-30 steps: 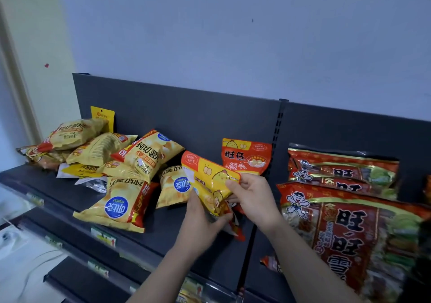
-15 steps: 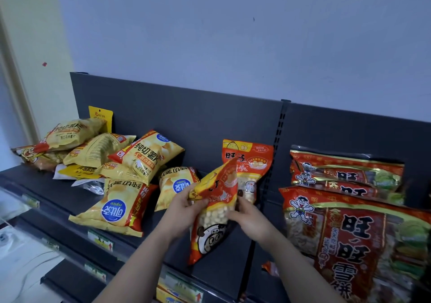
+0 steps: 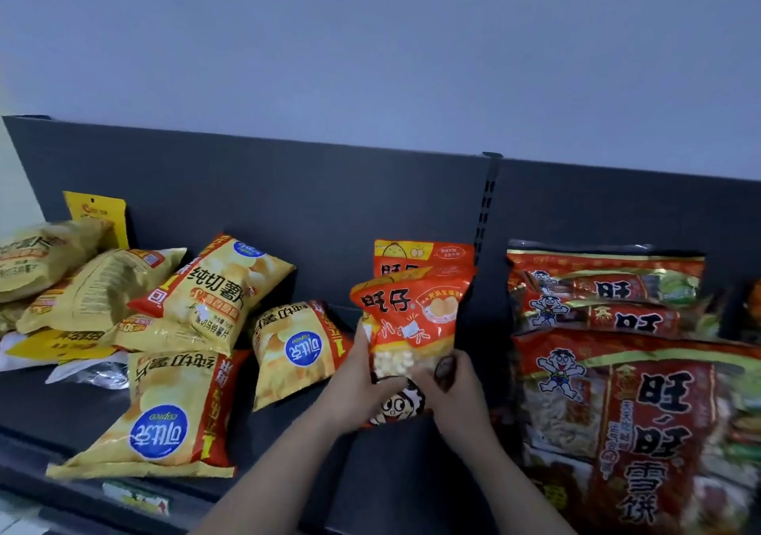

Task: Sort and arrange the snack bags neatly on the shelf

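Observation:
An orange snack bag (image 3: 412, 316) with a clear window of small round biscuits stands upright at the shelf's middle. My left hand (image 3: 358, 386) grips its lower left side and my right hand (image 3: 457, 386) grips its lower right side. A matching orange bag (image 3: 420, 255) stands right behind it against the dark back panel (image 3: 288, 188). Several yellow chip bags lie in a loose heap to the left, one (image 3: 164, 415) flat near the front edge, another (image 3: 294, 349) beside my left hand.
Large red rice-cracker bags (image 3: 642, 423) fill the shelf on the right, with two more (image 3: 605, 283) stacked behind them. A slotted upright post (image 3: 486, 205) divides the back panel. The shelf's front rail carries a price label (image 3: 136, 497). A pale wall rises behind.
Both hands turned the orange bag from tilted and face-down to upright and facing me, then moved it back toward the matching bag. The view has shifted closer and to the right.

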The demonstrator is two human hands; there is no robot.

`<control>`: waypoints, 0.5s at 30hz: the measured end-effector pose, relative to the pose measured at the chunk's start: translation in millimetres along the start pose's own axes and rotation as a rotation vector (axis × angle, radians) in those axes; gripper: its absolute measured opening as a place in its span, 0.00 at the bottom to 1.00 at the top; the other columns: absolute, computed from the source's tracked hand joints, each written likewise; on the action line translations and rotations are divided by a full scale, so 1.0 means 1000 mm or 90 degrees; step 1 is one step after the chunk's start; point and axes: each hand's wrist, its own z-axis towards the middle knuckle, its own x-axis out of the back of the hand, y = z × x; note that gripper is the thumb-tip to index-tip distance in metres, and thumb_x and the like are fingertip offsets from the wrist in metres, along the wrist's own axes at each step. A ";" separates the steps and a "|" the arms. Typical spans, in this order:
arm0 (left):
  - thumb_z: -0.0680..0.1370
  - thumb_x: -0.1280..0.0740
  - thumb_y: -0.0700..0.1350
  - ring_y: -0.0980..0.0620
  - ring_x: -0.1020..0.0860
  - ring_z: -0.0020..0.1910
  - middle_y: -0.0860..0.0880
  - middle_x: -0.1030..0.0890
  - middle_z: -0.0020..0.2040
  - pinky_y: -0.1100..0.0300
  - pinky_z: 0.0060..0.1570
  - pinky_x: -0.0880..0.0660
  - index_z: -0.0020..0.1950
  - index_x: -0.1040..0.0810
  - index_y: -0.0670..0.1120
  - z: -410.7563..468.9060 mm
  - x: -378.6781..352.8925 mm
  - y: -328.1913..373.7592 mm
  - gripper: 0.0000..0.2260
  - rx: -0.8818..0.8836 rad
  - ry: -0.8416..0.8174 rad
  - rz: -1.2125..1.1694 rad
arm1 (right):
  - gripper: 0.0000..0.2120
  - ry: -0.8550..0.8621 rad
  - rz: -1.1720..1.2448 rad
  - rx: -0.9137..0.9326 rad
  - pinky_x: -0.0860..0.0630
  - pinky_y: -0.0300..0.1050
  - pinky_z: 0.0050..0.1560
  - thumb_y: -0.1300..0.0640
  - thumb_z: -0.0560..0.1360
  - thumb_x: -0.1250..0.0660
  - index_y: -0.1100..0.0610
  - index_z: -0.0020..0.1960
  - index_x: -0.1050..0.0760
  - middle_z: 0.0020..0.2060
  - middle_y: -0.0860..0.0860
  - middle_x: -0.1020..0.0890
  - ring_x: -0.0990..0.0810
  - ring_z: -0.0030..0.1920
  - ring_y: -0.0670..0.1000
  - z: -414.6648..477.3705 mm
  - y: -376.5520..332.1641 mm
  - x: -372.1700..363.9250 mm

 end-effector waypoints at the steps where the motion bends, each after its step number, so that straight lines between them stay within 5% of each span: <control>1: 0.76 0.28 0.46 0.67 0.25 0.55 0.61 0.26 0.59 0.76 0.49 0.30 0.71 0.48 0.62 0.011 0.002 0.002 0.34 -0.013 0.004 0.022 | 0.15 0.022 -0.009 -0.003 0.29 0.30 0.43 0.54 0.74 0.28 0.55 0.57 0.29 0.50 0.49 0.24 0.23 0.50 0.46 0.004 0.002 -0.003; 4: 0.79 0.33 0.47 0.55 0.31 0.63 0.54 0.35 0.62 0.68 0.55 0.36 0.75 0.44 0.58 0.028 0.000 -0.003 0.28 -0.035 0.024 0.080 | 0.16 0.054 -0.062 0.010 0.31 0.28 0.53 0.57 0.76 0.31 0.56 0.61 0.31 0.59 0.51 0.31 0.28 0.57 0.44 0.008 0.012 -0.012; 6: 0.80 0.35 0.48 0.53 0.35 0.66 0.52 0.37 0.63 0.66 0.59 0.39 0.77 0.44 0.54 0.031 -0.004 -0.015 0.29 -0.052 0.057 0.113 | 0.17 0.056 -0.078 0.000 0.30 0.40 0.63 0.60 0.77 0.33 0.52 0.63 0.32 0.63 0.51 0.32 0.30 0.62 0.47 0.007 0.022 -0.015; 8: 0.77 0.32 0.50 0.51 0.40 0.70 0.52 0.39 0.68 0.60 0.66 0.40 0.78 0.47 0.54 0.033 -0.008 -0.025 0.35 -0.055 0.061 0.124 | 0.19 0.055 -0.061 -0.028 0.27 0.45 0.61 0.61 0.76 0.33 0.45 0.62 0.33 0.62 0.49 0.27 0.26 0.61 0.47 0.006 0.027 -0.016; 10: 0.71 0.27 0.55 0.54 0.38 0.70 0.56 0.38 0.69 0.54 0.69 0.37 0.78 0.51 0.57 0.034 -0.008 -0.036 0.43 -0.052 0.007 0.091 | 0.23 0.051 -0.027 -0.065 0.25 0.38 0.54 0.62 0.76 0.33 0.45 0.65 0.35 0.60 0.48 0.23 0.24 0.58 0.44 0.005 0.029 -0.017; 12: 0.67 0.23 0.56 0.56 0.31 0.67 0.56 0.32 0.69 0.56 0.64 0.27 0.77 0.53 0.60 0.037 -0.004 -0.046 0.48 -0.006 -0.048 -0.011 | 0.28 0.051 -0.016 -0.083 0.24 0.34 0.51 0.61 0.74 0.31 0.48 0.70 0.38 0.60 0.47 0.23 0.24 0.57 0.42 0.007 0.031 -0.021; 15: 0.69 0.22 0.51 0.57 0.26 0.63 0.55 0.30 0.68 0.69 0.53 0.26 0.78 0.59 0.56 0.042 0.002 -0.050 0.53 0.035 -0.115 -0.070 | 0.34 0.062 -0.028 -0.094 0.21 0.46 0.56 0.54 0.63 0.30 0.43 0.67 0.35 0.57 0.46 0.20 0.21 0.57 0.48 0.016 0.026 -0.023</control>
